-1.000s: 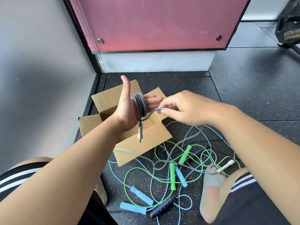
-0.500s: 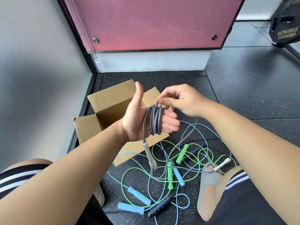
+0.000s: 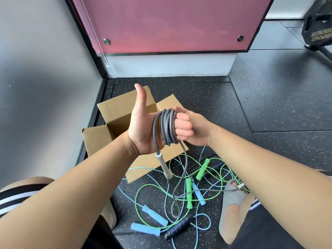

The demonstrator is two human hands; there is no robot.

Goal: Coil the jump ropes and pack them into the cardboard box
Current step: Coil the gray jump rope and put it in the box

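Your left hand point(image 3: 143, 130) is held up with the thumb pointing straight up and the fingers curled in, and the grey jump rope point(image 3: 168, 128) is wound in several loops around those fingers. Your right hand point(image 3: 195, 129) sits just behind the left fingers, closed around the far side of the coil; from this angle you cannot tell how tightly it grips.

One grey handle point(image 3: 164, 166) hangs down from the coil below your left palm, tilted slightly. The free tail of the grey rope drops from the bottom of the coil, curls on the floor point(image 3: 269, 108) and runs off to the right toward your grey sock point(image 3: 231, 200), where a small white end piece point(image 3: 239, 186) lies.

The cardboard box point(image 3: 115, 112) stands open on the floor right behind and under your hands, flaps spread. No rope shows in the part of the inside you can see.

In front of the box the other ropes lie tangled together on the floor: a green rope with green handles point(image 3: 189, 193), a light blue rope with blue handles point(image 3: 154, 212), and a black handle with purple rings point(image 3: 179, 226) near your knees.
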